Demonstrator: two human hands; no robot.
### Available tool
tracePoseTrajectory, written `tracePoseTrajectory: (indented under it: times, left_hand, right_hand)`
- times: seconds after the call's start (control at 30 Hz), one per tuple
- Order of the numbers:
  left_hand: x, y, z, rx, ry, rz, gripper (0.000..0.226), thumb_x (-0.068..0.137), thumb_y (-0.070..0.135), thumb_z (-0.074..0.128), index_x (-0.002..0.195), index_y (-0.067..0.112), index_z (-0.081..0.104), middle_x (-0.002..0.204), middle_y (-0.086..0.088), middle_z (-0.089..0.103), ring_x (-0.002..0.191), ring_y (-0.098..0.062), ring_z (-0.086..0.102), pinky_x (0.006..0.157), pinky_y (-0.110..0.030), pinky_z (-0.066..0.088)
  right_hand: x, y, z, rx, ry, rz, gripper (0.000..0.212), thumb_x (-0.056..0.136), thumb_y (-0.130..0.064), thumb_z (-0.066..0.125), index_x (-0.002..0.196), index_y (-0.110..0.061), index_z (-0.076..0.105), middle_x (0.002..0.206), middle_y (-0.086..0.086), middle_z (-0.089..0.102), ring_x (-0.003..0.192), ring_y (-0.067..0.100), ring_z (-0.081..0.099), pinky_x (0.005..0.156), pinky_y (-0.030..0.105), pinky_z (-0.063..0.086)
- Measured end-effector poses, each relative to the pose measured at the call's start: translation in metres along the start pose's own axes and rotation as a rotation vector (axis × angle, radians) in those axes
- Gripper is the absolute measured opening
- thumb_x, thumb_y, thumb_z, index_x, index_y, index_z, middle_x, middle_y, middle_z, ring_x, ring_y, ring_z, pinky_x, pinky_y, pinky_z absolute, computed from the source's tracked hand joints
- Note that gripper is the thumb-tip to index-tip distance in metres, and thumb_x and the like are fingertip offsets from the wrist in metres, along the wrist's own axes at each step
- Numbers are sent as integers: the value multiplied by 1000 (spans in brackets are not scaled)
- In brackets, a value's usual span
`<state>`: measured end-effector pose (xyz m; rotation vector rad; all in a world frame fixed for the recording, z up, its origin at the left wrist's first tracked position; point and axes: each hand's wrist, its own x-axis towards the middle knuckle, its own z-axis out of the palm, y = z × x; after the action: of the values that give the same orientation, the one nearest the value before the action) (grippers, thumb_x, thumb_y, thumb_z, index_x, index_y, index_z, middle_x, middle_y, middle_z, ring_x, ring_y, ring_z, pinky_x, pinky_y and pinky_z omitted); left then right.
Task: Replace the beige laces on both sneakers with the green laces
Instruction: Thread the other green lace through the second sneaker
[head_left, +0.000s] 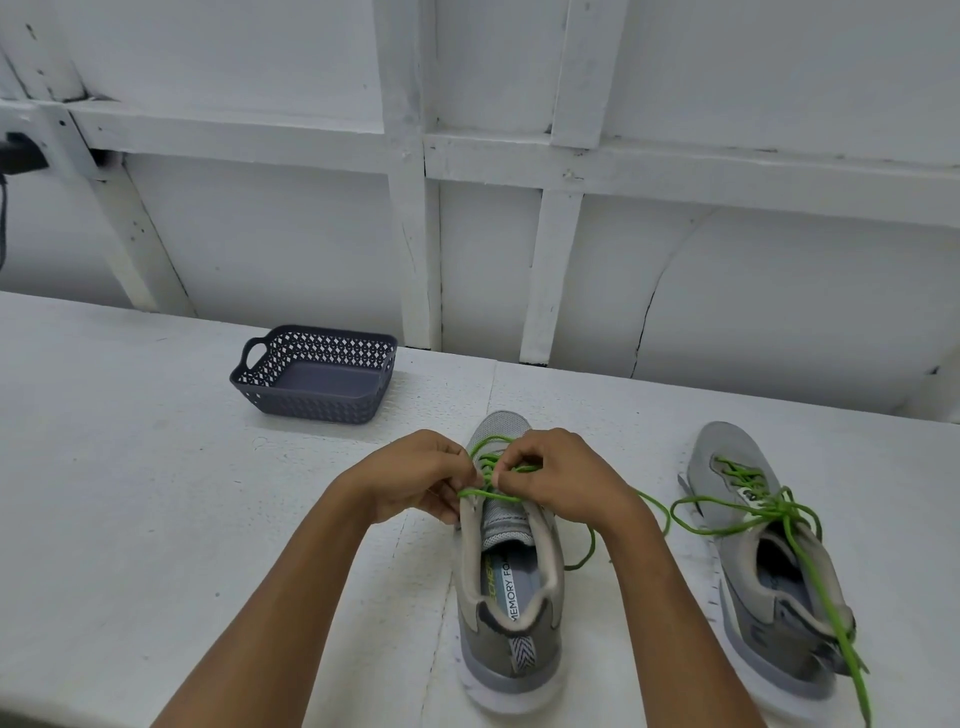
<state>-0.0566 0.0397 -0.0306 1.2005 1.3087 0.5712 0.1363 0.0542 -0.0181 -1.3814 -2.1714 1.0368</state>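
Pinching the bright green cord lace over the tongue of a grey mesh sneaker with a white sole, both hands were seen from the head view — the left hand with fingers curled onto the strand at the sneaker's left edge, the right hand clamped on it just beside. The sneaker was stood heel-near on a white textured tabletop, and a loose end of the lace was trailed off to its right. A second grey mesh sneaker was set further right, already threaded with a green lace knotted over its tongue, one long end draped past the heel. A dark blue perforated plastic basket was placed behind, near the white panelled wall.
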Motion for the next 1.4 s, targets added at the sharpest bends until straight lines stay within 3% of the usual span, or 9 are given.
tracePoseTrajectory:
  times: [0.17, 0.47, 0.7, 0.83, 1.07, 1.4]
  left_hand:
    - [-1, -1, -2, -15, -21, 10, 20, 92, 4, 58, 76, 4, 69, 72, -13, 63, 60, -19, 61, 59, -29, 55]
    - [-5, -7, -5, -51, -29, 53, 10, 91, -1, 57, 93, -1, 66, 81, -17, 66, 70, -22, 64, 67, -34, 58]
    - [-6, -10, -8, -2, -48, 91, 12, 87, -8, 60, 95, -4, 68, 84, -19, 67, 75, -23, 64, 72, -34, 58]
    - [-5, -11, -9, 19, -31, 105, 13, 86, -9, 64, 98, -10, 67, 85, -19, 68, 75, -22, 66, 70, -32, 58]
    - [-6, -10, -8, 41, -24, 124, 13, 84, -3, 71, 97, -5, 70, 87, -19, 70, 79, -25, 68, 71, -33, 59]
    - [-7, -9, -6, 213, 31, 194, 4, 88, 5, 70, 91, 6, 72, 82, -8, 72, 76, -16, 68, 67, -29, 58]
  right_hand:
    - [0, -3, -3, -53, -29, 8, 15, 83, -19, 72, 73, -30, 70, 77, -14, 63, 75, 0, 57, 62, 12, 41]
    - [-1, -7, -1, -130, -67, -4, 6, 82, -17, 70, 80, -19, 75, 85, -2, 66, 78, 13, 57, 73, 34, 49]
    - [-2, -4, -1, -161, -58, -52, 7, 85, -17, 68, 81, -21, 73, 84, -11, 55, 83, 10, 56, 74, 27, 46]
    - [-3, -6, 3, -204, -20, -52, 11, 88, -18, 63, 85, -15, 73, 86, -6, 60, 86, 17, 60, 76, 32, 48]
    - [-4, -8, 1, -259, -65, -56, 14, 91, -16, 60, 90, -10, 73, 95, 7, 65, 90, 24, 60, 80, 41, 50]
    - [-4, -10, -1, -270, -88, -60, 13, 91, -16, 60, 92, -10, 72, 96, 1, 59, 92, 21, 58, 81, 38, 49]
